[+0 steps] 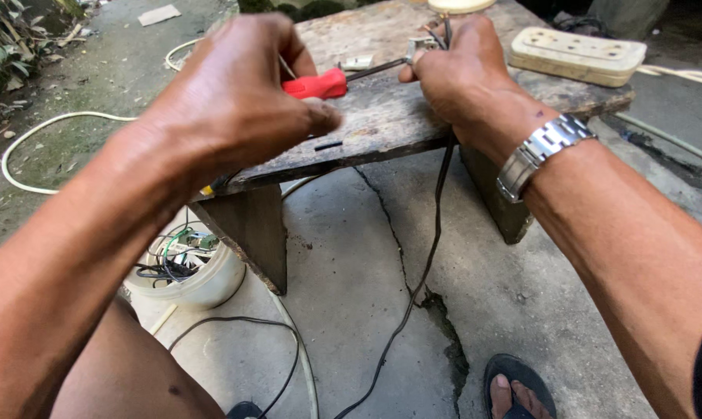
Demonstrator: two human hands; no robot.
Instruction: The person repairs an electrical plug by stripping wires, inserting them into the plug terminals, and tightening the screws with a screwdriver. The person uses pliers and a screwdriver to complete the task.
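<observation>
Head view:
Left hand [234, 93]: closed around the red-handled screwdriver [320, 84], blade pointing right.
Right hand [463, 70]: fingers pinched together on a small metal fitting [419, 48] at the end of the black cable [428, 256], over the wooden bench [390, 116].
Cable: hangs off the bench edge to the cracked concrete floor [351, 256].
Nearby: cream multi-socket box [577, 54] on the bench; white bowl of wires [184, 271] beneath.

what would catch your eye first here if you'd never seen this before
The left hand fills the foreground, gripping a red-handled screwdriver whose shaft points across a worn wooden bench. The right hand, with a metal watch on its wrist, pinches a small metal fitting at the tool's tip, and a dark cable hangs down to the cracked concrete. A cream socket strip lies at the bench's far right.
</observation>
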